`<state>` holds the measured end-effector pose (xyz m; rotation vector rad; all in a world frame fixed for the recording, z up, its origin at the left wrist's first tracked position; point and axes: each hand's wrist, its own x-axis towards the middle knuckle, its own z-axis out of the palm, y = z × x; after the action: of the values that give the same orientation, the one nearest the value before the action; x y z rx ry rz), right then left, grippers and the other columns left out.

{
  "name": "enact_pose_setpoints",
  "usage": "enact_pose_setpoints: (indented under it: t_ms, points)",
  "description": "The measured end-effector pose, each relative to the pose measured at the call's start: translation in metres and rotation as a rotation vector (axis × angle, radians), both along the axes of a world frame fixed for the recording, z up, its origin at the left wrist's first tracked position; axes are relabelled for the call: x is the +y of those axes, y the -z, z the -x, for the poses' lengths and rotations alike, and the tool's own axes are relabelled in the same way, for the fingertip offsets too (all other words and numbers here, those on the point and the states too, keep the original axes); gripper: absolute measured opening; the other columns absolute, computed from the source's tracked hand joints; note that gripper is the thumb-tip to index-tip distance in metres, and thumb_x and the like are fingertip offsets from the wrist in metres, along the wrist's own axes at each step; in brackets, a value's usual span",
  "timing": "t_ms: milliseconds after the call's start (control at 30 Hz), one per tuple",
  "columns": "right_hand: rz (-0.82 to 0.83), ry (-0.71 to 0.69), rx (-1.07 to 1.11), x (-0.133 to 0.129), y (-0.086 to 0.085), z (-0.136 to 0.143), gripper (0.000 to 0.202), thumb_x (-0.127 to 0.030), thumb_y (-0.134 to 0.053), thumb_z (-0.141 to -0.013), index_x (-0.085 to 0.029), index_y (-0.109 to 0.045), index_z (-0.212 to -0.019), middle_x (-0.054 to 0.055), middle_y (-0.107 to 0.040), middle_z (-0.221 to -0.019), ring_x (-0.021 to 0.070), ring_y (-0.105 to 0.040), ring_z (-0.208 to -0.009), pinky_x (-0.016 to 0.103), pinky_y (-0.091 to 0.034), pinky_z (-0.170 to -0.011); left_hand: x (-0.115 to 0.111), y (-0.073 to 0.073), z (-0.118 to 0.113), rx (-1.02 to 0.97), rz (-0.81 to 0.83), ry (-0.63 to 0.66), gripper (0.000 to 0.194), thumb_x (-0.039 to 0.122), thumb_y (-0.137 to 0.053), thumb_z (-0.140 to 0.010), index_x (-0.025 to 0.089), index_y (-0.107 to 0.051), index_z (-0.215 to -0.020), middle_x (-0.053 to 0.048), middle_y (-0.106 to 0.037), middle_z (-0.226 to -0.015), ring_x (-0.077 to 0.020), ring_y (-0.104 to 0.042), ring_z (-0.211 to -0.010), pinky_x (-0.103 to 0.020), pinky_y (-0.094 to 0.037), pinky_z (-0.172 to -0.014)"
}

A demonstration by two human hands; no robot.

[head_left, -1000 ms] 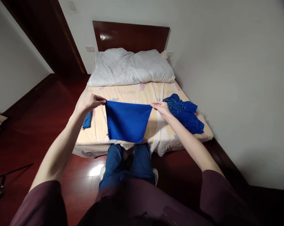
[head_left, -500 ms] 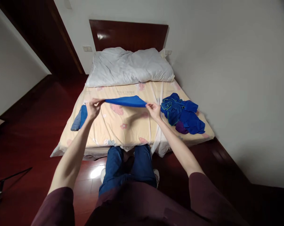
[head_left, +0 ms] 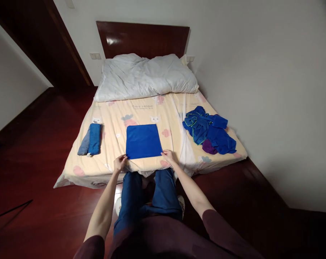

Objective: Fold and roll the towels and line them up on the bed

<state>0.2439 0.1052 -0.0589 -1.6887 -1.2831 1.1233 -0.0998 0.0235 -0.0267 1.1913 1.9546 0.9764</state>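
Note:
A blue cloth (head_left: 143, 141) lies flat on the bed in front of me, roughly square, its near edge toward my legs. My left hand (head_left: 120, 163) pinches its near left corner. At the near right corner, the fingers of my right hand (head_left: 168, 156) are closed on the cloth too. To the left rest two rolled or folded cloths side by side, one blue (head_left: 95, 139) and one grey-blue (head_left: 84, 144). A crumpled pile of blue cloths (head_left: 199, 124), some with green edging, sits to the right, with a purple cloth (head_left: 209, 146) at its near side.
The bed (head_left: 111, 111) has a cream printed sheet under a clear plastic cover. A white quilt (head_left: 146, 77) lies folded by the dark headboard (head_left: 143, 39). A wall (head_left: 260, 90) runs along the right. On the floor at the lower left stands a black metal piece (head_left: 13, 209).
The blue cloth, stretched in the air between my hands before, now lies on the sheet. Both hands have come down and nearer to me with its corners.

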Motion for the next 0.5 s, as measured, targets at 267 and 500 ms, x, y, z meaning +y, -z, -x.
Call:
enact_pose_setpoints:
  t_ms: [267,500]
  points:
    - [0.113,-0.095,-0.092,-0.007,-0.013,-0.009,0.026,-0.028,-0.077,-0.071,-0.023,-0.057,-0.057,0.001,-0.067,-0.061,0.0239,-0.073,-0.076,0.034,-0.058,-0.076,-0.011,-0.004,0.015,-0.042,0.039,0.024,0.028,0.039,-0.073,-0.068,0.02,-0.079,-0.088,-0.009,-0.077,-0.077,-0.0302,-0.075,-0.084,-0.036,-0.056,-0.077]
    - [0.273,-0.299,-0.182,-0.03,-0.022,-0.018,0.036,-0.039,-0.081,-0.074,-0.019,-0.058,-0.057,-0.006,-0.049,-0.047,0.0117,-0.052,-0.051,0.021,-0.039,-0.052,-0.041,0.001,0.027,0.015,0.077,0.121,0.038,0.045,-0.067,-0.074,0.017,-0.075,-0.099,-0.01,-0.079,-0.083,-0.0301,-0.076,-0.085,-0.037,-0.058,-0.075]
